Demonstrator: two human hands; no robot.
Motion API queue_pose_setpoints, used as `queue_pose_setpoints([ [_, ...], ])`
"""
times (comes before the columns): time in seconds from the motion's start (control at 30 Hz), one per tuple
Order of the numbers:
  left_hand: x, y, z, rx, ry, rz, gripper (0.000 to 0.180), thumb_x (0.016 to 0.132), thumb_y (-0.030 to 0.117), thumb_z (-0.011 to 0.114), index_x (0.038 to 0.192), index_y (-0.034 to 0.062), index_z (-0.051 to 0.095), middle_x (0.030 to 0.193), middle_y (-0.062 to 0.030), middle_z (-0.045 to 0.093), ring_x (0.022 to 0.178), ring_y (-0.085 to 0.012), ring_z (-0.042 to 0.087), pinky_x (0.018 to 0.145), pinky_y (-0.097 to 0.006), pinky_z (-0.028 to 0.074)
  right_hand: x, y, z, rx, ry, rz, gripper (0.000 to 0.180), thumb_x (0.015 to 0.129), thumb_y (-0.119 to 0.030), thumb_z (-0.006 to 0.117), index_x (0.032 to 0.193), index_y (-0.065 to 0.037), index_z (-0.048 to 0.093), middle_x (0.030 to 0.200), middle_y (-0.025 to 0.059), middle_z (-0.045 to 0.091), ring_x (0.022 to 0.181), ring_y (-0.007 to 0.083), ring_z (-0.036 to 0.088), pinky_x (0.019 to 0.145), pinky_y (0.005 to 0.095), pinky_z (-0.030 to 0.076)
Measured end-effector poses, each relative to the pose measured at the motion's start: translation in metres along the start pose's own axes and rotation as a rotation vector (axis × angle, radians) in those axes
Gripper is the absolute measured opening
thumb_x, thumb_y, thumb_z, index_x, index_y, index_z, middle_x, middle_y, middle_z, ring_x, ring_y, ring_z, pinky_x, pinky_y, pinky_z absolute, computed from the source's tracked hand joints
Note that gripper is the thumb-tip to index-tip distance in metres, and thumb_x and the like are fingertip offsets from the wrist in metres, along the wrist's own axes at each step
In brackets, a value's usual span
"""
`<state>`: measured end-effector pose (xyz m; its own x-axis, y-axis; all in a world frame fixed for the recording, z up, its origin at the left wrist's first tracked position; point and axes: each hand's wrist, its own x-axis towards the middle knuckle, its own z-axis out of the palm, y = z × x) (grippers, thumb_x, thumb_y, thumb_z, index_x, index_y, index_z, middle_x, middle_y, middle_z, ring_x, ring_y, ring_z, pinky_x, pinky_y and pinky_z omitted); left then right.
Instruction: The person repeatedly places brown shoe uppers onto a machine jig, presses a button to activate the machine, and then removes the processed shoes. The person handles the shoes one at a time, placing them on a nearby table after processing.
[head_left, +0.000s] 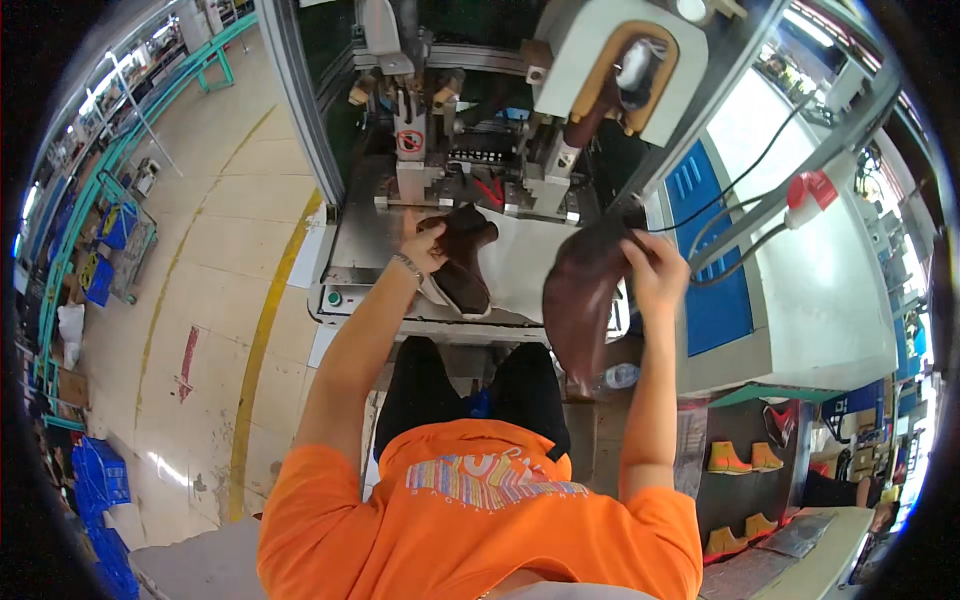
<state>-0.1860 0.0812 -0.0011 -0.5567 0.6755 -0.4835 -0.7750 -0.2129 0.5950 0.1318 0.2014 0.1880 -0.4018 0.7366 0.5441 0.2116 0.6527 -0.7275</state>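
My right hand (657, 268) pinches the top edge of a dark brown leather boot upper (583, 290), which hangs at the right front corner of the machine and is slightly blurred. My left hand (424, 246) is closed at the edge of another dark brown leather upper (466, 240). That piece lies on the machine's pale worktable (515, 265), its lower part toward me. Just beyond both hands stands the machine with two metal clamp stations (411, 180). Another brown leather piece (588, 118) shows at the padded, U-shaped form (612, 62) at upper right.
A green button (334, 298) sits on the table's front left corner. Metal frame posts (310, 110) flank the machine. On the right are a white-and-blue cabinet (715, 260), hanging cables and a red-and-white plug (808, 196). Tan boots (730, 458) stand on a rack at lower right.
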Motion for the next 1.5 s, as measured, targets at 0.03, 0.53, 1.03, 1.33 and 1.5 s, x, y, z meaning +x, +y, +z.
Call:
queue_pose_setpoints([
  [0.03, 0.004, 0.0, 0.005, 0.045, 0.052, -0.001, 0.049, 0.084, 0.011, 0.056, 0.122, 0.0279, 0.03, 0.117, -0.009, 0.045, 0.095, -0.0236, 0.05, 0.083, -0.042, 0.042, 0.017, 0.018, 0.023, -0.115, -0.015, -0.035, 0.013, 0.072, -0.004, 0.063, 0.084, 0.001, 0.064, 0.072, 0.0053, 0.059, 0.065, 0.0104, 0.053, 0.059, 0.0246, 0.042],
  [0.53, -0.15, 0.111, 0.004, -0.151, -0.69, 0.047, 0.025, 0.086, 0.021, 0.053, 0.101, 0.0007, 0.054, 0.098, -0.0125, 0.061, 0.087, -0.0213, 0.06, 0.078, -0.034, 0.05, 0.002, -0.08, 0.18, 1.07, -0.884, 0.649, 0.047, 0.087, -0.041, 0.049, 0.117, -0.004, 0.049, 0.1, 0.0053, 0.06, 0.09, 0.0164, 0.057, 0.082, 0.0311, 0.043],
  [1.03, -0.128, 0.288, 0.095, 0.755, -0.561, 0.928, 0.019, 0.089, 0.02, 0.051, 0.095, 0.0039, 0.057, 0.087, 0.0035, 0.055, 0.079, -0.0038, 0.048, 0.072, -0.018, 0.038, 0.159, -0.139, 0.215, 1.274, -0.636, 0.105, 0.012, 0.079, -0.005, 0.062, 0.091, -0.006, 0.063, 0.086, 0.0024, 0.064, 0.075, 0.0109, 0.059, 0.072, 0.0241, 0.046],
  [1.33, -0.082, 0.302, 0.129, 0.556, -0.568, 0.811, 0.017, 0.088, 0.017, 0.051, 0.095, 0.0047, 0.06, 0.087, 0.004, 0.058, 0.082, -0.0055, 0.049, 0.078, -0.021, 0.037, 0.198, -0.153, 0.242, 1.262, -0.521, 0.188, 0.009, 0.079, -0.005, 0.062, 0.089, -0.005, 0.063, 0.085, 0.0038, 0.063, 0.08, 0.0119, 0.057, 0.079, 0.0253, 0.042],
  [1.5, -0.082, 0.313, 0.128, 0.719, -0.573, 0.665, 0.016, 0.087, 0.019, 0.053, 0.094, 0.007, 0.061, 0.089, 0.0054, 0.057, 0.087, -0.0056, 0.046, 0.079, -0.021, 0.033, 0.208, -0.13, 0.247, 1.266, -0.575, 0.202, 0.012, 0.081, -0.005, 0.059, 0.093, -0.003, 0.061, 0.092, 0.0049, 0.063, 0.086, 0.0131, 0.058, 0.08, 0.0273, 0.046],
])
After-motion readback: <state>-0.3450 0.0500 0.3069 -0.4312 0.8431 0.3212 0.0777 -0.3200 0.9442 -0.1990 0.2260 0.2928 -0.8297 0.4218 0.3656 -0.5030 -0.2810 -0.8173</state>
